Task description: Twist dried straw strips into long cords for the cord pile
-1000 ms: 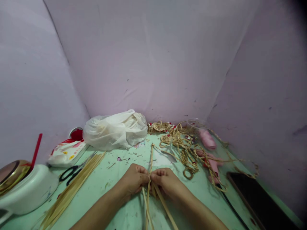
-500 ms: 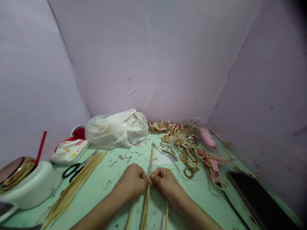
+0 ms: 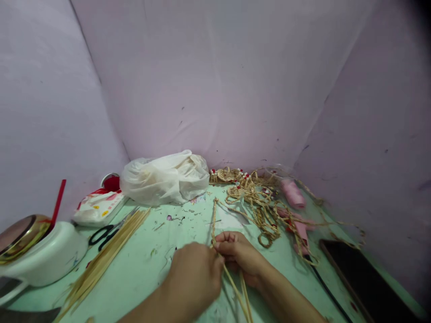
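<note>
A thin braid of straw [image 3: 213, 218] runs across the green table [image 3: 141, 260] from the back toward me. Both hands meet at its near end. My left hand [image 3: 197, 274] is closed, its back toward the camera, pinching the straw strands [image 3: 239, 291]. My right hand [image 3: 239, 253] is curled shut on the same strands just right of it. Loose straw ends trail from the hands down to the lower edge of the view.
A bundle of straw strips [image 3: 107, 255] and black scissors [image 3: 105, 233] lie at the left. A white bowl [image 3: 37, 258], a snack packet [image 3: 97, 207] and a white plastic bag [image 3: 166, 178] stand behind. Tangled braids [image 3: 259, 204], pink spools [image 3: 292, 193] and a black slab [image 3: 360, 273] fill the right.
My left hand has moved down and toward me, turning its back to the camera. The loose strands have swung from straight down to slanting right. The braid now bends at the hands.
</note>
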Tool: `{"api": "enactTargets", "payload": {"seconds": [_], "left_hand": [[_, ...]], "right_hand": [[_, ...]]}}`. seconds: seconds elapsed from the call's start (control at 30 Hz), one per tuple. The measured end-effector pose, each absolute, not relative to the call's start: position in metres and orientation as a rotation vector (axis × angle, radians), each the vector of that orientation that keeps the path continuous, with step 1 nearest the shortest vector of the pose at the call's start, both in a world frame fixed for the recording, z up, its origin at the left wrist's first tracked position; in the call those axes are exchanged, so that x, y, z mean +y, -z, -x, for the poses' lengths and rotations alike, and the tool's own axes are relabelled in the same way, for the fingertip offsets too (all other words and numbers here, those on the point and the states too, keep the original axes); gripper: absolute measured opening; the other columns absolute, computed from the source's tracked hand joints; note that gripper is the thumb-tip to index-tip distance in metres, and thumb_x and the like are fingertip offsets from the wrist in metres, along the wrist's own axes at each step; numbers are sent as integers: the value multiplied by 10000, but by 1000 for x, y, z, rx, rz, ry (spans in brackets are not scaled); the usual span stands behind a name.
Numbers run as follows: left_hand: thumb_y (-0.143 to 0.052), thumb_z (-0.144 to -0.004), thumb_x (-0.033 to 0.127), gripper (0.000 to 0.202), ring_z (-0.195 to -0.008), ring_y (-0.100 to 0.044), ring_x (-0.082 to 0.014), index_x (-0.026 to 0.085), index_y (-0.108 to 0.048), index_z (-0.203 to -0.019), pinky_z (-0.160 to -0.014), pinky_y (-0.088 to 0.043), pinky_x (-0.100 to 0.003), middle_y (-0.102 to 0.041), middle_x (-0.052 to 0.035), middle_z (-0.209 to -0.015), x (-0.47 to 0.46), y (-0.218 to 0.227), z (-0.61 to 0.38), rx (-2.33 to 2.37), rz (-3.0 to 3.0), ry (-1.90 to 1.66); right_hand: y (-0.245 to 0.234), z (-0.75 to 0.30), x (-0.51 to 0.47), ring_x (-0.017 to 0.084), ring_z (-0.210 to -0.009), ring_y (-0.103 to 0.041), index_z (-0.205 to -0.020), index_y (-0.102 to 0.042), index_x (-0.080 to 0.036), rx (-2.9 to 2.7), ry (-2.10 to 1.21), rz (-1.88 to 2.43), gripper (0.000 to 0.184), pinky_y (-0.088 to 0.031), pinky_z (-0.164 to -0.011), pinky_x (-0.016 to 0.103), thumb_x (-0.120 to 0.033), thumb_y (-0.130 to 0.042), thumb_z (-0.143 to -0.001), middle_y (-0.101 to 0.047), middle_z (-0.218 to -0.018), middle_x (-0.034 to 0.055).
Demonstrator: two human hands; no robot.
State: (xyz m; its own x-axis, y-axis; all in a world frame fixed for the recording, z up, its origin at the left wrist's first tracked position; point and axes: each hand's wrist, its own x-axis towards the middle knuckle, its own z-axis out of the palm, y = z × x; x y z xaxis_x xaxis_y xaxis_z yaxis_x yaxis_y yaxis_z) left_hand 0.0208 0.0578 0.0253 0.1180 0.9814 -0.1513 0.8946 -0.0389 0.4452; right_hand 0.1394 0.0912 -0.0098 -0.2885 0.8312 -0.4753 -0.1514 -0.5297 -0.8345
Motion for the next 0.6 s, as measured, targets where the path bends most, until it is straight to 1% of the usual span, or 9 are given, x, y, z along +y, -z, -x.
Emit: {"api": "enactTargets", "payload": {"seconds": [0.03, 0.07, 0.1, 0.17, 0.27, 0.33, 0.43, 0.53, 0.6], "left_hand": [[-442, -741, 339, 300, -584, -550, -178, 144, -605, -582, -552, -339, -256, -586, -82, -588, 65, -28, -16, 1865, -1925, -333], [-436, -739, 311, 286, -548, -532, -156, 140, -587, -566, -525, -331, -244, -567, -65, -561, 71, -29, -11, 1893, -1845, -453], [-445, -720, 277, 237, -486, -502, -127, 137, -584, -588, -484, -316, -229, -554, -44, -548, 78, -30, -8, 1856, -1697, -542], [-467, -680, 262, 185, -382, -434, -86, 127, -586, -636, -395, -272, -210, -550, -23, -546, 87, -27, -5, 1629, -1332, -563], [-538, -596, 275, 177, -335, -403, -62, 102, -576, -597, -322, -233, -189, -562, -35, -549, 93, -17, -6, 1312, -1001, -512], [-566, -542, 237, 140, -326, -407, -64, 96, -565, -542, -305, -238, -180, -532, -23, -483, 94, -10, -7, 1302, -970, -515], [-542, -526, 184, 94, -268, -360, -76, 120, -519, -460, -281, -209, -184, -442, 13, -350, 95, -2, -8, 1445, -1015, -462], [-496, -526, 145, 149, -218, -256, -64, 155, -435, -390, -274, -134, -192, -362, 32, -270, 95, 0, -13, 1545, -1064, -442], [-465, -513, 115, 166, -215, -222, -56, 168, -397, -371, -281, -109, -196, -336, 42, -255, 94, 0, -18, 1552, -1059, -514]], "right_hand": [[8, -141, 92, 18, -339, -298, -641, -489, -149, -885, -1920, 1266, 222, -129, -383, 187, -187, -615, -463, -552, -485, -36], [7, -143, 93, 13, -332, -278, -645, -491, -147, -880, -1946, 1251, 229, -108, -381, 189, -185, -617, -458, -553, -487, -37], [6, -145, 94, 8, -327, -255, -650, -496, -144, -889, -1965, 1240, 235, -90, -379, 192, -185, -620, -454, -556, -491, -36], [6, -146, 95, 8, -325, -241, -663, -504, -141, -918, -1985, 1226, 245, -67, -380, 197, -194, -626, -457, -560, -496, -32], [10, -146, 96, 27, -343, -299, -690, -500, -149, -977, -1987, 1216, 252, -94, -385, 193, -223, -626, -485, -564, -500, -26], [15, -145, 97, 37, -367, -335, -677, -490, -151, -1080, -1922, 1235, 224, -152, -396, 187, -218, -615, -504, -558, -497, -28], [23, -144, 99, 59, -422, -392, -617, -483, -151, -1350, -1698, 1300, 124, -246, -441, 192, -169, -573, -535, -552, -500, -23], [21, -146, 99, 101, -499, -456, -591, -547, -146, -1706, -1334, 1449, 20, -273, -473, 212, -145, -537, -573, -587, -546, 13], [14, -148, 97, 119, -525, -474, -594, -607, -147, -1889, -1075, 1577, 70, -269, -484, 224, -155, -538, -600, -610, -570, 33]]}}
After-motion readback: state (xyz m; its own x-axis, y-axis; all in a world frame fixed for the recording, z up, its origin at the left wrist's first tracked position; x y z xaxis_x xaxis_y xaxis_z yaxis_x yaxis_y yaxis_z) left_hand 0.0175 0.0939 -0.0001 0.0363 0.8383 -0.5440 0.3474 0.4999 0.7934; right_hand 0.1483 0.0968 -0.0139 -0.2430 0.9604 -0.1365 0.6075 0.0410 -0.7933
